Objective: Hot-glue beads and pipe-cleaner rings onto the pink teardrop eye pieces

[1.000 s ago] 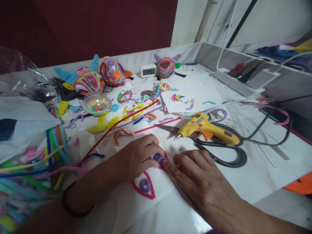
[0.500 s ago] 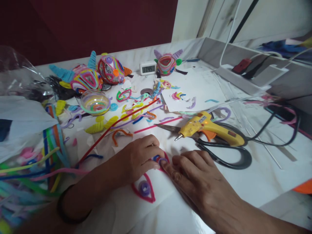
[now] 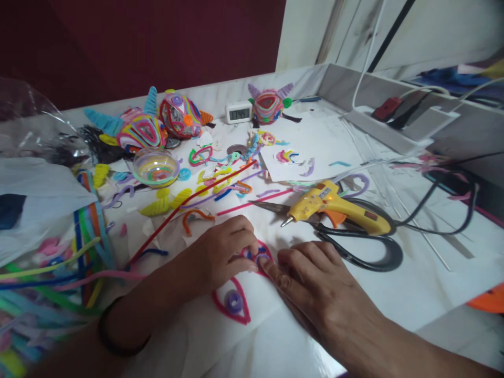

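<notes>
My left hand (image 3: 220, 252) and my right hand (image 3: 311, 283) meet over a small pink pipe-cleaner eye shape (image 3: 258, 255) with a blue and purple coil in its middle, lying on white paper (image 3: 220, 325). Left fingers curl down and press on the shape from the left. The right index fingertip pushes against its lower right edge, the other right fingers lying flat. A second pink teardrop with a purple coil (image 3: 233, 301) lies just below, untouched. A yellow glue gun (image 3: 334, 206) rests beyond my right hand, across black-handled scissors (image 3: 354, 247).
Loose pipe cleaners in a clear bag (image 3: 47, 252) fill the left side. Finished pipe-cleaner balls (image 3: 142, 128) (image 3: 270, 105), a clear half-sphere (image 3: 156, 167), a small clock (image 3: 238, 112) and scattered bent pieces (image 3: 220, 181) sit farther back. Black cables (image 3: 441, 210) and a power strip (image 3: 397, 123) lie right.
Both hands stay at the pink shape with only small finger shifts; more of the pink outline shows now. The view moved slightly.
</notes>
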`<state>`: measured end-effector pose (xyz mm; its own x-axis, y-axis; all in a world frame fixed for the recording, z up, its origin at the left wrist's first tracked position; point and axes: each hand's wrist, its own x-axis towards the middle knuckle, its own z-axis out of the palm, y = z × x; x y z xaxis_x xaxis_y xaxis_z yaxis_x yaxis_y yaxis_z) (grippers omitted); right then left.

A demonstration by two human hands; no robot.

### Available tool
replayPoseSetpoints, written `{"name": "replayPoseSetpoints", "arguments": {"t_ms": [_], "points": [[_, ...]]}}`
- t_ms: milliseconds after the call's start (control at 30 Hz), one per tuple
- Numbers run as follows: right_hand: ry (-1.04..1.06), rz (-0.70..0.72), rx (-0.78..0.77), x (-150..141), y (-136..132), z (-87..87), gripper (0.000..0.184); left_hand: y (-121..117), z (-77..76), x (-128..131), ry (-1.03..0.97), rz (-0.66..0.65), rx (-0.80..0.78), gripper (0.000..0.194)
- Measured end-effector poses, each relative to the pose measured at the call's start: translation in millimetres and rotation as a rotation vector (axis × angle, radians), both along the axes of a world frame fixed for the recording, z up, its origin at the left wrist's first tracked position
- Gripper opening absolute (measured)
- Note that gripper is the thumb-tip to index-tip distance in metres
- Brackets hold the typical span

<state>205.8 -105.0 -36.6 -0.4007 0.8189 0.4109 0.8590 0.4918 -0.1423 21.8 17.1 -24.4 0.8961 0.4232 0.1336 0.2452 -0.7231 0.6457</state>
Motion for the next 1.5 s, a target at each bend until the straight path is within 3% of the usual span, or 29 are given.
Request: {"name": "replayPoseSetpoints", "arguments": {"t_ms": [433, 600, 1033, 1333, 1500], "points": [[0.001, 0.013, 0.005, 0.3, -0.2, 0.3, 0.030, -0.2, -3.4, 0.6, -0.034, -0.031, 0.028, 0.006], [0.013, 0.002, -0.003, 0.2, -0.7, -0.2, 0.029, 0.6, -5.6, 0.3, -0.051, 0.006, 0.078, 0.013], [0.044, -0.006, -0.007, -0.6, -1.4, -1.2, 0.027, -0.7, -5.6, -2.7, -0.037, 0.002, 0.082, 0.004], [0.033, 0.010, 0.002, 0.9, -0.9, -2.2, 0.031, 1.4, 4.5, -4.7, 0.071, -0.009, 0.054, 0.010], [0.035, 0.007, -0.009, 0.0, -1.0, -2.4, 0.030, 1.8, 2.8, -5.0, 0.020, 0.008, 0.075, 0.013]]}}
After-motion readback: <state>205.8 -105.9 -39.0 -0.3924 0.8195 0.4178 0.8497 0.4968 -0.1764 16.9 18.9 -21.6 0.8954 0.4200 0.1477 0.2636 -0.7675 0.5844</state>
